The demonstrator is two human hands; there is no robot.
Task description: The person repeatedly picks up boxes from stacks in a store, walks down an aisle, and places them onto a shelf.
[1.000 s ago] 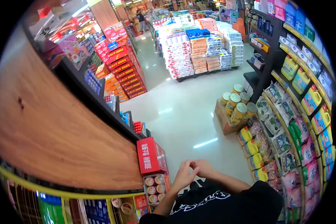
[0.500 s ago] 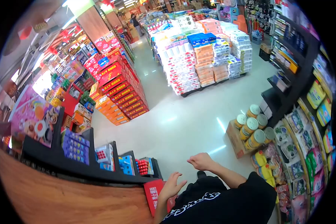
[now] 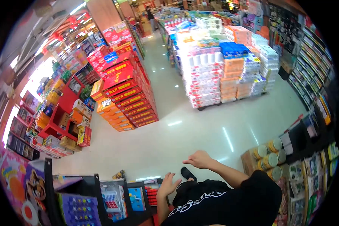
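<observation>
At the lower middle, my left hand (image 3: 169, 185) is raised with its fingers apart and nothing in it, just above the shelf-end goods, nearest to some red packs (image 3: 151, 196). My right hand (image 3: 199, 159) hangs over the pale floor in front of my body. Its fingers are curled inward, and no object shows in them. The two hands are apart. Below them are my black shirt (image 3: 229, 203) with white lettering and one dark shoe (image 3: 188, 174).
Stacked red cartons (image 3: 130, 94) stand ahead on the left, beside orange boxes (image 3: 115, 115). A pallet of tissue packs (image 3: 229, 71) is ahead right. Yellow cans (image 3: 269, 161) sit in a box at right. Dark shelving (image 3: 90, 184) lines the lower left. A person (image 3: 150, 18) stands far off.
My hands, together a second ago, have separated. The view has moved forward: the wooden panel has left the frame, and the cartons and tissue pallet look nearer.
</observation>
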